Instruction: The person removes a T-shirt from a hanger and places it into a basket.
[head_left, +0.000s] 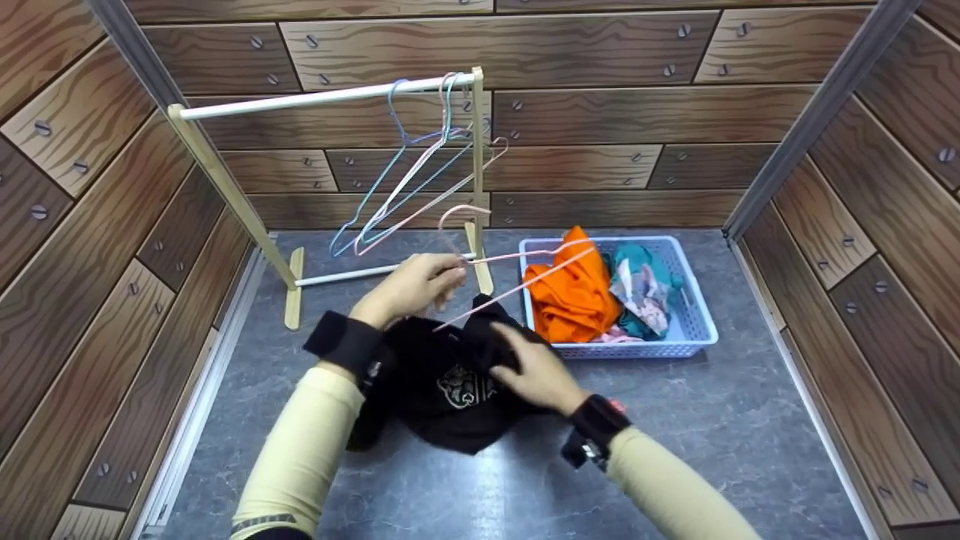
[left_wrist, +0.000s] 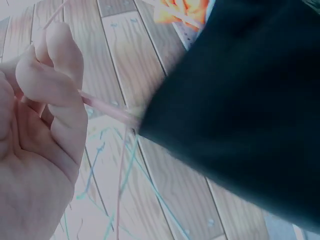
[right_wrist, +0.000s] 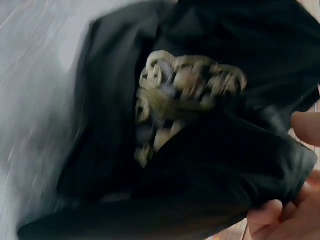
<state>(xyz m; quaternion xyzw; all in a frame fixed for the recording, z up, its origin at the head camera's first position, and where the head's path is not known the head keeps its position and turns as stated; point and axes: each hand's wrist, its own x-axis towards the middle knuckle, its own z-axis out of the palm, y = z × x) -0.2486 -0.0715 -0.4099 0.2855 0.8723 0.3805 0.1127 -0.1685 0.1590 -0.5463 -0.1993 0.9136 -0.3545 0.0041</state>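
My left hand (head_left: 420,283) grips a pink clothes hanger (head_left: 517,286) near its hook. In the left wrist view the fingers curl around the pink bar (left_wrist: 110,110), whose far end passes behind dark cloth. Below it, a black garment (head_left: 480,427) with a pale printed emblem lies bunched on the floor, partly lifted. My right hand (head_left: 541,373) is at the garment's right side. Seen from the right wrist, thumb and fingers (right_wrist: 267,215) pinch a raised edge of the black cloth (right_wrist: 110,125). Motion blurs this view.
Several hangers (head_left: 390,199) hang at the right end of a clothes rack (head_left: 330,97) at the back left. A light blue basket (head_left: 694,330) at the right holds an orange garment (head_left: 570,300) and teal clothing (head_left: 637,262). Wood-patterned walls (head_left: 585,52) enclose the grey floor.
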